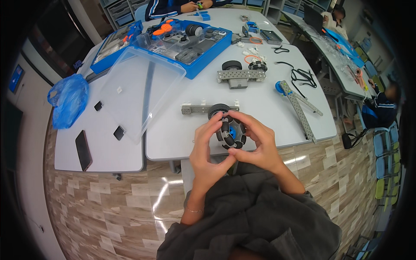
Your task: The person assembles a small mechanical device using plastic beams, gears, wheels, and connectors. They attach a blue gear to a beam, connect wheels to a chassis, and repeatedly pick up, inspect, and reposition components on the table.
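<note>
Both my hands hold an omni wheel (232, 131) above the front edge of the white table. It has black rollers round its rim and a blue hub. My left hand (204, 149) grips its left side with thumb and fingertips. My right hand (261, 145) curls round its right side, thumb at the lower rim. Just beyond it lies a grey perforated beam (197, 109) with a black-tyred wheel (218, 109), partly hidden by my fingers. Farther back sits a grey frame (241, 76) carrying two wheels.
On the right are a hinged pair of grey beams (298, 110) and black cables (303, 79). A blue parts box (210, 56), clear lid (145, 86), blue bag (68, 102) and phone (83, 150) are leftward. Another person's hands (195, 6) work across the table.
</note>
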A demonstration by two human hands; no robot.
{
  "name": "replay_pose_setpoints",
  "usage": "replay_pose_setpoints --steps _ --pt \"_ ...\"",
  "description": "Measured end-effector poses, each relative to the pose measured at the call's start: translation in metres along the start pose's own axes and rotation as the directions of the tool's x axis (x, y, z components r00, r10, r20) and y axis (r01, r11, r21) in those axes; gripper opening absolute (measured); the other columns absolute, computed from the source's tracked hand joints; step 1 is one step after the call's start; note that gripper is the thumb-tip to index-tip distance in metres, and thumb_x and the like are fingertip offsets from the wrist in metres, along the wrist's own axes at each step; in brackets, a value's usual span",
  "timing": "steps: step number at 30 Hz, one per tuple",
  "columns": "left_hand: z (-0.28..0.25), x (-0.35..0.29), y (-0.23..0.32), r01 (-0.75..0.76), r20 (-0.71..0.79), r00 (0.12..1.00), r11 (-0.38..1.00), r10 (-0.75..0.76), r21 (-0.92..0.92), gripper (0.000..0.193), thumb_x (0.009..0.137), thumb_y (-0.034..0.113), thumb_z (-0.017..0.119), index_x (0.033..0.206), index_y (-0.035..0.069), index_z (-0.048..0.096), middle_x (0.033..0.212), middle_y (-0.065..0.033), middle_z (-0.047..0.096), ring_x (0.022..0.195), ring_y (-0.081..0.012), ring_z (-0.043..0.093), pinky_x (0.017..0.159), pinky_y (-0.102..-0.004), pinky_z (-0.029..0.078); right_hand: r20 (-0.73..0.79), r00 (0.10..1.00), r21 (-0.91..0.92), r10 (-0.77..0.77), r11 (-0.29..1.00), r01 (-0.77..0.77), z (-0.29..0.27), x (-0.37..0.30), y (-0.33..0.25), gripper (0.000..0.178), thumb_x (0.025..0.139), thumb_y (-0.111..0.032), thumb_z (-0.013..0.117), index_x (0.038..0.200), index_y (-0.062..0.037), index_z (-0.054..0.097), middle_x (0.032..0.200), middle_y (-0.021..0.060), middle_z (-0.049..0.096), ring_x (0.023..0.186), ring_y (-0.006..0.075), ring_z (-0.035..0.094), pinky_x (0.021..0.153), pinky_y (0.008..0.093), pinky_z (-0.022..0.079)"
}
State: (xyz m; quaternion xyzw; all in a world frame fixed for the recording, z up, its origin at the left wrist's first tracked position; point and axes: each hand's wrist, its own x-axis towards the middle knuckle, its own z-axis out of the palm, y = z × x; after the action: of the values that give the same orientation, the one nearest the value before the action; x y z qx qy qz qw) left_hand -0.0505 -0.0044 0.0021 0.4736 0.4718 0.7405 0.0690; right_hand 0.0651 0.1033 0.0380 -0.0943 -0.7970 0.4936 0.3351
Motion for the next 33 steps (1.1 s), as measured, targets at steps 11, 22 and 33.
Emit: replay_pose_setpoints --steps 11,22,33 --pt "0.000 -0.013 -0.016 0.536 0.159 0.800 0.567 -0.579 -0.625 0.040 0.100 0.016 0.064 0.132 -0.004 0.054 0.122 -0.0085 0.063 0.112 -0.0141 0.060 0.096 -0.0319 0.049 -0.020 0.957 -0.291 -0.290 0.917 0.272 -0.005 0.004 0.011 0.074 0.066 -0.003 0.085 0.134 -0.0016 0.055 0.134 0.0176 0.062 0.119 0.0316 0.062 0.095 0.0385 0.054" --pt "0.012 -0.011 -0.006 0.365 0.026 0.925 0.864 -0.380 -0.347 0.031 0.095 0.005 0.068 0.123 -0.004 0.059 0.120 -0.0118 0.063 0.111 -0.0192 0.062 0.099 -0.0321 0.048 -0.110 0.994 -0.036 -0.002 0.999 -0.001 -0.005 -0.013 0.005 0.039 0.081 0.000 0.075 0.119 -0.0010 0.064 0.120 0.0140 0.064 0.114 0.0275 0.066 0.093 0.0342 0.054" --pt "0.025 0.002 -0.004 -0.110 0.044 0.988 0.881 0.147 -0.460 0.026 0.092 -0.003 0.063 0.115 0.002 0.053 0.122 -0.0222 0.060 0.114 -0.0354 0.063 0.100 -0.0472 0.052 -0.135 0.713 -0.277 -0.688 0.717 0.640 -0.016 -0.010 0.000 0.034 0.067 0.016 0.066 0.097 0.0015 0.066 0.103 0.0125 0.062 0.111 0.0441 0.067 0.082 0.0446 0.061"
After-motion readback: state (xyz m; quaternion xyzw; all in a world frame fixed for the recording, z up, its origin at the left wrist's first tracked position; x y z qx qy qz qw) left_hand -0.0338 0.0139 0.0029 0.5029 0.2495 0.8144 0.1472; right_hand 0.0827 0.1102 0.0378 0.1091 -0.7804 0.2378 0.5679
